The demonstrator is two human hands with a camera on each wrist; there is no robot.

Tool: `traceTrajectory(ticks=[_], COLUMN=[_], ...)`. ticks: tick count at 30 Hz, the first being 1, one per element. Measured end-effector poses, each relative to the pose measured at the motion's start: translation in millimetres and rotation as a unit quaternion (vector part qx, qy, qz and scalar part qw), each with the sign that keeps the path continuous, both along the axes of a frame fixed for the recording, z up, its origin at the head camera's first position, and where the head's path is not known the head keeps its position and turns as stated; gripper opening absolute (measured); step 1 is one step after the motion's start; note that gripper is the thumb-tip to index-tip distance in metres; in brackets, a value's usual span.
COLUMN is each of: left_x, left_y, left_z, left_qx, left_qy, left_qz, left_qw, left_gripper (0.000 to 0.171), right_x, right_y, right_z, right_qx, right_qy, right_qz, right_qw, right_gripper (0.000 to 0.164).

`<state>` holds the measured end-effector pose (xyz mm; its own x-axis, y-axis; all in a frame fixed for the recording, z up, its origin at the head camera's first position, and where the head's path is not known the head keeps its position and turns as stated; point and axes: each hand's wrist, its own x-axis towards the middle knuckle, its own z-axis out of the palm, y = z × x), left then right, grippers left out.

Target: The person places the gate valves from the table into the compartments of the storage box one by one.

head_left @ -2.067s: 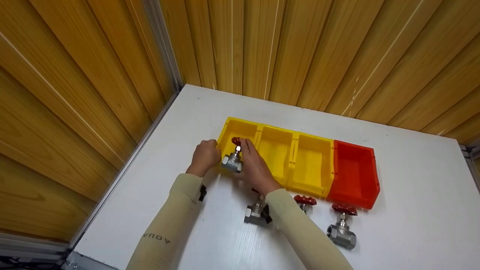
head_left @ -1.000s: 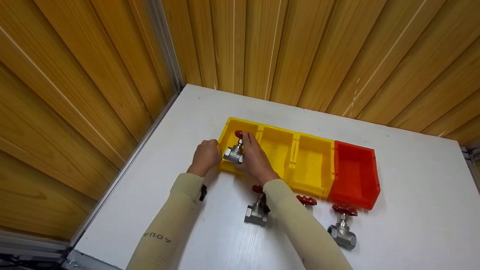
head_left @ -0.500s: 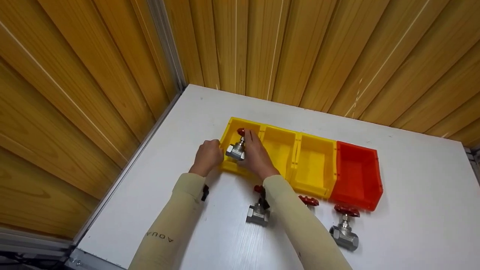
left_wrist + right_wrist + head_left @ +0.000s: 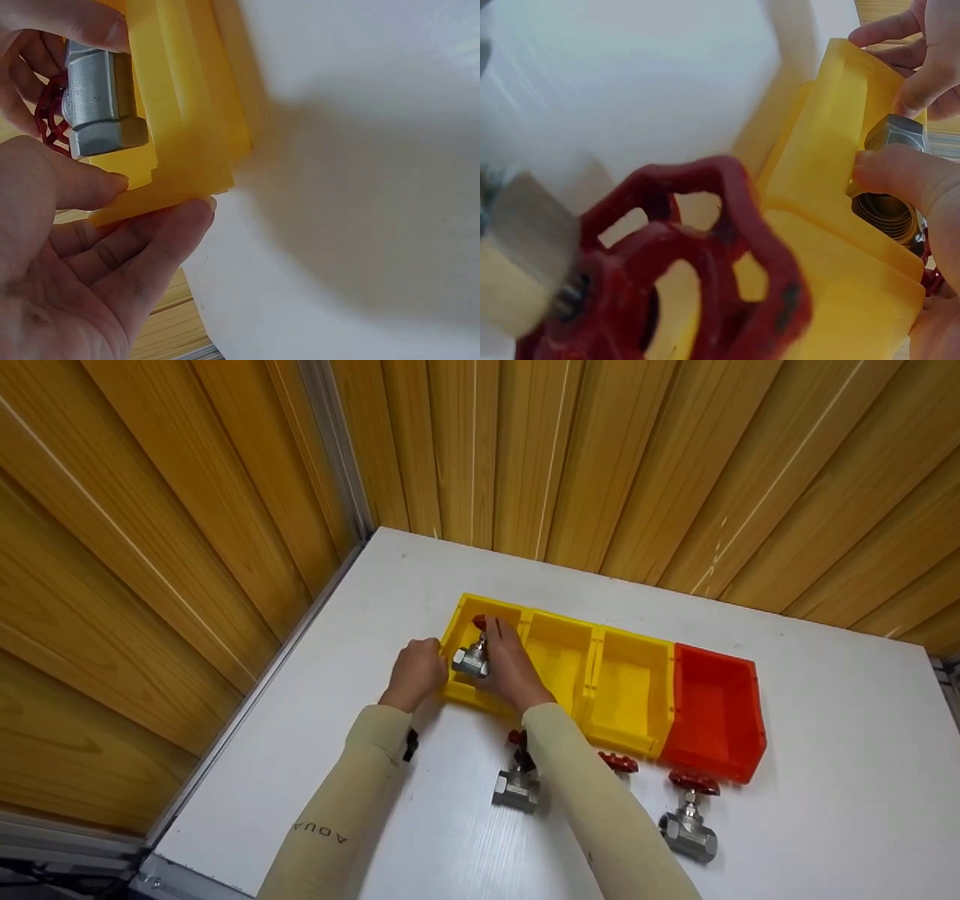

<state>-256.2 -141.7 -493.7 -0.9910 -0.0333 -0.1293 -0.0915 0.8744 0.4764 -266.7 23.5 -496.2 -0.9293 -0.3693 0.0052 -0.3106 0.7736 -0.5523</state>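
Note:
My left hand (image 4: 416, 671) pinches the side wall of the leftmost yellow bin (image 4: 184, 97), thumb inside and fingers outside in the left wrist view. My right hand (image 4: 515, 669) grips a gate valve (image 4: 471, 661) with a grey metal body and a red handwheel, held within that bin's opening. In the left wrist view the valve body (image 4: 101, 97) sits just behind the bin's front wall. The right thumb lies across the body in the right wrist view; whether the valve touches the bin floor cannot be seen.
Two more yellow bins (image 4: 626, 682) and a red bin (image 4: 712, 712) continue the row to the right. Three valves stand in front: one (image 4: 516, 789) by my right wrist, one (image 4: 619, 763) mostly behind the sleeve, one (image 4: 690, 825) farther right. Wood-panelled walls (image 4: 600, 457) border the white table (image 4: 840, 750).
My right hand has carried the valve slightly away from me, farther into the leftmost bin. The left hand keeps its pinch on the bin wall. The view has shifted a little.

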Motion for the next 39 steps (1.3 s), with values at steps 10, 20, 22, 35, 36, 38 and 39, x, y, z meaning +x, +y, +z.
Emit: traceTrajectory(ticks=[10,20,22,35,36,38,39], left_x=[-2.0,-2.7,-2.4,-0.9,-0.6,0.8,1.6], left_y=[3.8,3.0,2.2,6.0,5.4,3.3,1.7], left_z=[0.2,0.1,0.1,0.2,0.7,2.1,3.0], left_qx=[0.006,0.003,0.005,-0.004,-0.003,-0.002,-0.003], left_qy=[-0.006,-0.035,-0.04,-0.012,-0.009,-0.005,-0.005], left_qz=[-0.004,0.015,0.018,-0.006,-0.009,-0.013,-0.014], left_qw=[1.0,0.9993,0.999,0.9999,0.9999,0.9999,0.9999], left_gripper=[0.028,0.029,0.029,0.028,0.028,0.028,0.028], right_x=[-3.6,-6.1,-6.3,-1.4,-0.5,1.1,2.0], right_y=[4.6,-0.7,-2.9,-4.7,-5.3,-7.5,-8.9], right_z=[3.1,-0.4,-1.7,-1.3,-0.1,1.8,2.7], right_qx=[0.042,0.08,0.076,0.131,0.134,0.14,0.143], right_qy=[0.002,0.037,0.043,0.083,0.077,0.071,0.071], right_qz=[0.033,0.05,0.048,0.039,0.036,0.032,0.031], right_qw=[0.999,0.995,0.995,0.987,0.987,0.987,0.987], right_gripper=[0.097,0.084,0.078,0.068,0.069,0.069,0.069])
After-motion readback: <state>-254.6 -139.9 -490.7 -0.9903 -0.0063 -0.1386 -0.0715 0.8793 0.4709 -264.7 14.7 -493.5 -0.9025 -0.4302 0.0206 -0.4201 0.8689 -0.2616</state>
